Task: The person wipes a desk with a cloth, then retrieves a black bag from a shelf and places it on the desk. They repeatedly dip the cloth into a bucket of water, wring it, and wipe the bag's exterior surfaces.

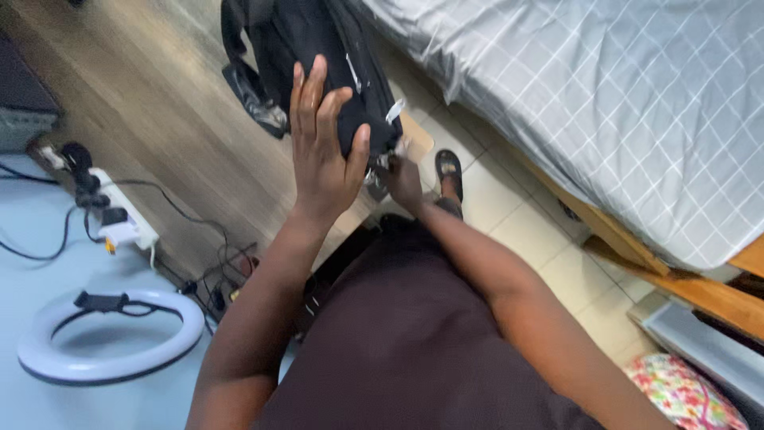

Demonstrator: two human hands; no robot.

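A black bag (318, 40) stands on the floor in front of me, between the wooden panel and the bed. My left hand (322, 143) lies flat against the bag's side with the fingers stretched upward. My right hand (402, 179) is lower, at the bag's bottom corner, with its fingers pinched on a small silvery piece there, which looks like a zip pull. A white tag (395, 110) hangs on the bag just above that hand. My dark brown garment (398, 334) fills the lower middle.
A bed with a grey checked sheet (621, 95) on a wooden frame (676, 279) fills the right. A white power strip (119, 215) with cables and a white ring light (111, 338) lie at the left. A sandalled foot (450, 171) rests on the tiles.
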